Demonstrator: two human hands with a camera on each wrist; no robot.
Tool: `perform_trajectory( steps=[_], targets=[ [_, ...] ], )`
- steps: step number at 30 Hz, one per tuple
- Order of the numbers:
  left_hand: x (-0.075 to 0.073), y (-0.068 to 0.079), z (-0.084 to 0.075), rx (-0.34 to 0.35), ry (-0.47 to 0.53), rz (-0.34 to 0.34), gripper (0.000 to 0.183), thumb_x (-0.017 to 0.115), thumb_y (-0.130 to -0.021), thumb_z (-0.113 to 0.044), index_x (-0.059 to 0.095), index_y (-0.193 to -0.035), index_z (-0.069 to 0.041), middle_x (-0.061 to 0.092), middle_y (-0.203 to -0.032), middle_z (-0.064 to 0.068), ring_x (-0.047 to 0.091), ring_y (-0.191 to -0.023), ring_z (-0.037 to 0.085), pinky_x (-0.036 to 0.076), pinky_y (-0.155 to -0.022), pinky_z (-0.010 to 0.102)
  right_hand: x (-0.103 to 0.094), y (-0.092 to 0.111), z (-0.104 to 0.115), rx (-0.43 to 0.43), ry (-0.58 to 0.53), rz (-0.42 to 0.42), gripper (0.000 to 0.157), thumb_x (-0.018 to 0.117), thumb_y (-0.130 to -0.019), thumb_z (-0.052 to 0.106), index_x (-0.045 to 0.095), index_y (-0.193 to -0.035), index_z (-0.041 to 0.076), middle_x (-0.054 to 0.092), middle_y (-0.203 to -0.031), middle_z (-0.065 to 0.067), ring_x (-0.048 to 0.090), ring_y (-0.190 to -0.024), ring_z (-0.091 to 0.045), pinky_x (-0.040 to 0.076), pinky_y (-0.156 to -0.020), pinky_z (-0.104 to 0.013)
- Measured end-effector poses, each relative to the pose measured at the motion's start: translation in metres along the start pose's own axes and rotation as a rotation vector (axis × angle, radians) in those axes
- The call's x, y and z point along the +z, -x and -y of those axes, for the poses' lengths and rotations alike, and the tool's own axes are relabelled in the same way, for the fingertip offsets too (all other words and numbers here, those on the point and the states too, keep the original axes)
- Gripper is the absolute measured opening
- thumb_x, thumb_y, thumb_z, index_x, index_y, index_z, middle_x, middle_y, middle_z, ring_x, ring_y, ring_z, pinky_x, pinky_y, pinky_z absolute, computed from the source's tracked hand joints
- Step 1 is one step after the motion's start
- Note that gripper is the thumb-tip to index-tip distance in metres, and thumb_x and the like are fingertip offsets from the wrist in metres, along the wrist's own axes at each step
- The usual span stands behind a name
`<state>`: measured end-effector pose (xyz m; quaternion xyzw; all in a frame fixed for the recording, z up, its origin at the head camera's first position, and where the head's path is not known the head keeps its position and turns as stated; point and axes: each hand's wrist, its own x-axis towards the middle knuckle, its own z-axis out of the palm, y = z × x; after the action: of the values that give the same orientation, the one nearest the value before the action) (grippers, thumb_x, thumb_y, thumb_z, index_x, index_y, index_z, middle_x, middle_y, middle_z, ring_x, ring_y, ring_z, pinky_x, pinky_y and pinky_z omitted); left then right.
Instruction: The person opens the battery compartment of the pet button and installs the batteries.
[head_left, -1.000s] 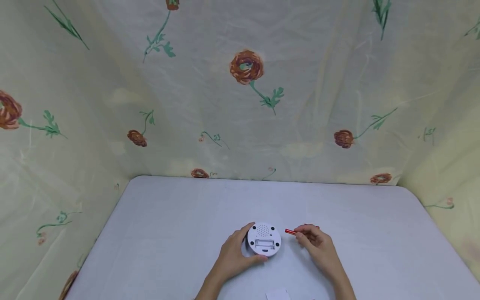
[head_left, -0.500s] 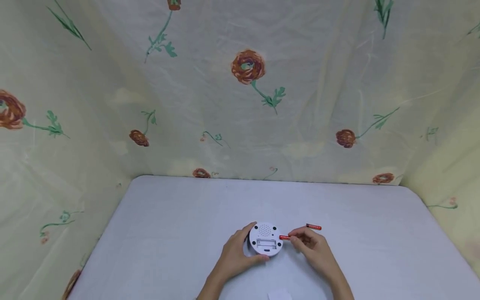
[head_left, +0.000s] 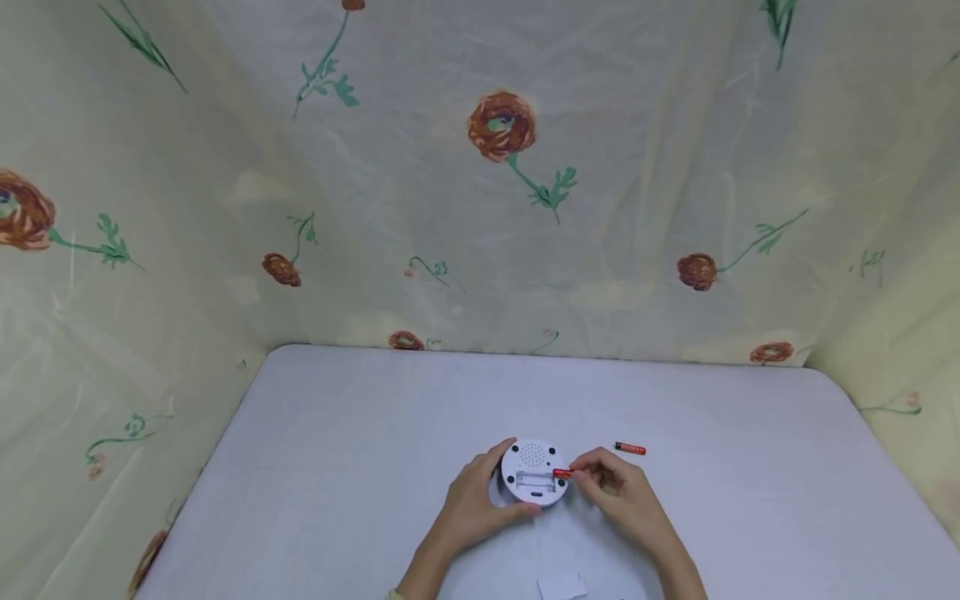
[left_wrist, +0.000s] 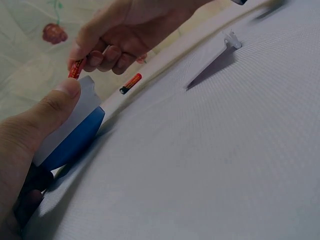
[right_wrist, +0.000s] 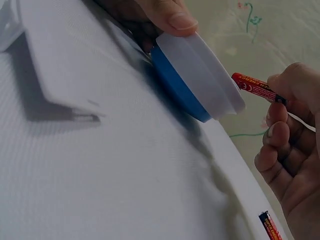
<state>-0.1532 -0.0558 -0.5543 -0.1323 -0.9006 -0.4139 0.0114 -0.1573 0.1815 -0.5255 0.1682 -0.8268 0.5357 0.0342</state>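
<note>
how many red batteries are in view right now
2: one red battery pinched in the right hand at the round device, another battery lying on the table beyond that hand. More could be hidden from view.

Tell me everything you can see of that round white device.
The device is a squat, plastic-looking disc, white with a blue lower part. Its white face, turned up, has four dark feet, a patch of small holes and an open slot. It is over the table; whether it rests there is unclear. The left hand grips its side. The right hand pinches a battery at the slot's right end; contact is unclear.
</note>
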Motion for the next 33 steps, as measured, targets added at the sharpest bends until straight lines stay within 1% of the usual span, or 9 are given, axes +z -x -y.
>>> perform_trajectory(
  steps=[8, 9, 12, 15, 16, 19, 26, 30, 33],
  targets=[
    [0.001, 0.0, 0.0, -0.007, 0.003, 0.008, 0.095, 0.071, -0.064, -0.069, 0.035, -0.145, -0.034, 0.055, -0.134, -0.002, 0.054, -0.117, 0.018, 0.045, -0.094, 0.044, 0.007, -0.001, 0.006, -0.031, 0.064, 0.006, 0.006, 0.068, -0.087, 0.014, 0.065, -0.092, 0.017, 0.056, -0.073, 0.006, 0.051, -0.063, -0.004, 0.044, -0.056, -0.02],
    [0.0, 0.0, 0.0, -0.005, 0.003, 0.006, 0.095, 0.071, -0.064, -0.069, 0.035, -0.145, -0.033, 0.055, -0.134, -0.002, 0.054, -0.116, 0.018, 0.045, -0.094, 0.044, 0.007, -0.001, 0.011, -0.039, 0.068, 0.005, 0.007, 0.068, -0.087, 0.012, 0.065, -0.092, 0.016, 0.057, -0.073, 0.005, 0.051, -0.063, -0.004, 0.044, -0.055, -0.02],
    [-0.001, -0.002, 0.0, -0.002, -0.002, 0.007, 0.095, 0.07, -0.064, -0.07, 0.034, -0.145, -0.033, 0.055, -0.134, -0.001, 0.054, -0.116, 0.019, 0.045, -0.093, 0.044, 0.008, -0.002, 0.013, -0.05, 0.08, 0.0, 0.009, 0.067, -0.086, 0.008, 0.066, -0.092, 0.014, 0.058, -0.073, 0.005, 0.05, -0.063, -0.003, 0.044, -0.054, -0.02],
    [-0.001, -0.003, 0.001, -0.003, -0.012, 0.01, 0.096, 0.069, -0.064, -0.071, 0.033, -0.145, -0.034, 0.055, -0.135, -0.001, 0.054, -0.117, 0.019, 0.045, -0.093, 0.044, 0.009, -0.002, 0.013, -0.047, 0.091, -0.001, 0.01, 0.067, -0.086, 0.007, 0.065, -0.092, 0.015, 0.057, -0.073, 0.004, 0.05, -0.062, -0.004, 0.043, -0.054, -0.02],
    [0.0, -0.002, 0.001, -0.006, -0.013, 0.013, 0.096, 0.069, -0.064, -0.071, 0.033, -0.145, -0.034, 0.055, -0.135, -0.001, 0.054, -0.117, 0.019, 0.045, -0.093, 0.044, 0.01, -0.002, 0.007, -0.037, 0.092, 0.001, 0.01, 0.067, -0.087, 0.009, 0.065, -0.092, 0.017, 0.056, -0.072, 0.006, 0.05, -0.062, -0.004, 0.043, -0.054, -0.02],
    [0.0, -0.001, 0.001, -0.012, -0.01, 0.017, 0.096, 0.07, -0.064, -0.071, 0.034, -0.145, -0.034, 0.055, -0.135, -0.001, 0.054, -0.117, 0.019, 0.045, -0.093, 0.044, 0.011, -0.002, 0.006, -0.024, 0.094, 0.007, 0.009, 0.068, -0.087, 0.012, 0.065, -0.092, 0.019, 0.055, -0.072, 0.007, 0.05, -0.062, -0.004, 0.043, -0.054, -0.02],
    [0.0, -0.001, 0.0, -0.009, -0.008, 0.011, 0.095, 0.071, -0.064, -0.069, 0.034, -0.145, -0.035, 0.055, -0.134, -0.001, 0.054, -0.116, 0.019, 0.045, -0.093, 0.044, 0.013, -0.002, 0.007, -0.023, 0.084, 0.015, 0.01, 0.069, -0.086, 0.013, 0.065, -0.091, 0.021, 0.055, -0.072, 0.007, 0.05, -0.062, -0.003, 0.043, -0.054, -0.02],
    [-0.001, -0.001, -0.001, -0.007, -0.007, 0.012, 0.095, 0.071, -0.064, -0.068, 0.034, -0.145, -0.034, 0.056, -0.133, -0.001, 0.054, -0.116, 0.019, 0.045, -0.092, 0.043, 0.016, -0.003, 0.01, -0.052, 0.111, 0.015, 0.012, 0.07, -0.084, 0.011, 0.063, -0.091, 0.017, 0.054, -0.072, 0.007, 0.049, -0.063, -0.001, 0.044, -0.055, -0.019],
    [-0.001, 0.0, -0.001, -0.008, -0.009, 0.012, 0.095, 0.071, -0.064, -0.068, 0.035, -0.145, -0.033, 0.056, -0.134, -0.001, 0.054, -0.116, 0.019, 0.045, -0.093, 0.043, 0.017, -0.003, 0.016, -0.053, 0.133, -0.001, 0.013, 0.071, -0.083, 0.007, 0.061, -0.091, 0.012, 0.054, -0.072, 0.005, 0.049, -0.063, -0.001, 0.044, -0.056, -0.019]
  ],
)
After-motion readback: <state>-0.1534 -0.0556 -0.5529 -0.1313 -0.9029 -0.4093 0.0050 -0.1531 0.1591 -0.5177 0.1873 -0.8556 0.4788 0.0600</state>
